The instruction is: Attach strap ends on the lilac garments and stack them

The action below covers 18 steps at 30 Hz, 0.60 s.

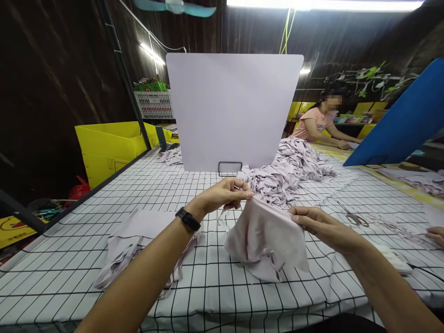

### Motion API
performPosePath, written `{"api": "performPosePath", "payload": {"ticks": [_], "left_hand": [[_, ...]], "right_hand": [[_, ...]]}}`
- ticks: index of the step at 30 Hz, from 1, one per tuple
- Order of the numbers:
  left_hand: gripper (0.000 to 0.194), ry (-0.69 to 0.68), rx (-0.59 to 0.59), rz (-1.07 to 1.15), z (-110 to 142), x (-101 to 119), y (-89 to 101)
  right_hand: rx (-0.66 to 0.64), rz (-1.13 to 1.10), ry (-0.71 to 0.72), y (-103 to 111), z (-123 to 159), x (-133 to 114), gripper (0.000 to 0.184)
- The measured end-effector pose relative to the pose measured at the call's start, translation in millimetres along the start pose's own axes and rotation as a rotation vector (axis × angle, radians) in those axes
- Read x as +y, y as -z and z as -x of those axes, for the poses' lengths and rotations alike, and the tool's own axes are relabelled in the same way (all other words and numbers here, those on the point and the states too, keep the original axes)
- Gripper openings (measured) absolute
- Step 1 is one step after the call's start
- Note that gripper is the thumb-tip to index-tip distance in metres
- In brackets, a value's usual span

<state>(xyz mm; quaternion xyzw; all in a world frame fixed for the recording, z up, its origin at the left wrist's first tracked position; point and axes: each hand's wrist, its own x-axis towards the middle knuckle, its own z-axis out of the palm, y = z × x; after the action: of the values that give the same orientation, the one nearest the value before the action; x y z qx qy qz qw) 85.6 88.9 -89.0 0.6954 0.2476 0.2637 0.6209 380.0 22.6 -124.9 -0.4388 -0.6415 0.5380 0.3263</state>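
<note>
Both my hands hold a pale lilac fabric piece [265, 240] up above the checked table cover [104, 185]. My left hand [227, 194], with a black watch on its wrist, pinches the cloth's upper left edge. My right hand [315, 222] pinches the upper right edge. The cloth hangs down between them, with a thin strap dangling at its bottom. A flat stack of similar lilac pieces [135, 245] lies under my left forearm. A crumpled heap of the same fabric [287, 169] sits beyond my hands.
A white board [232, 111] stands upright behind the heap. Scissors [352, 216] lie to the right. A yellow bin [107, 143] stands off the table's left edge. A blue board [402, 120] leans at right. A seated person in pink [317, 122] works at the back; another hand [435, 235] shows at the right edge.
</note>
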Motion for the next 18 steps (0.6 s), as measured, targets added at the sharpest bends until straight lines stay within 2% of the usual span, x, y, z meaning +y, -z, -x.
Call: {"api": "performPosePath", "payload": {"ticks": [3, 6, 9, 11, 14, 16, 18], "left_hand": [[0.036, -0.020, 0.036, -0.036, -4.3, 0.8, 5.2], [0.030, -0.013, 0.167, -0.194, -17.0, -12.0, 3.5], [0.020, 0.049, 0.389, -0.563, -21.6, -40.4, -12.3], [0.020, 0.084, 0.448, -0.704, -13.2, -63.5, -31.1], [0.012, 0.072, 0.364, -0.808, 12.8, -94.6, -65.8], [0.009, 0.010, 0.284, -0.901, 30.8, -109.0, -88.7], [0.007, -0.088, 0.157, -0.974, 42.6, -117.9, -108.2]], "right_hand": [[0.015, -0.054, -0.084, -1.6, 1.6, -3.2, 0.045], [0.129, 0.130, -0.085, -0.5, -8.7, 5.1, 0.051], [0.315, 0.364, -0.083, 5.1, -20.8, 31.7, 0.048], [0.430, 0.451, -0.098, 8.2, -19.3, 53.8, 0.041], [0.519, 0.543, -0.091, 5.4, 2.1, 80.7, 0.035], [0.462, 0.581, -0.057, -2.4, 20.7, 91.6, 0.031], [0.367, 0.662, 0.019, -13.0, 33.4, 98.6, 0.028]]}}
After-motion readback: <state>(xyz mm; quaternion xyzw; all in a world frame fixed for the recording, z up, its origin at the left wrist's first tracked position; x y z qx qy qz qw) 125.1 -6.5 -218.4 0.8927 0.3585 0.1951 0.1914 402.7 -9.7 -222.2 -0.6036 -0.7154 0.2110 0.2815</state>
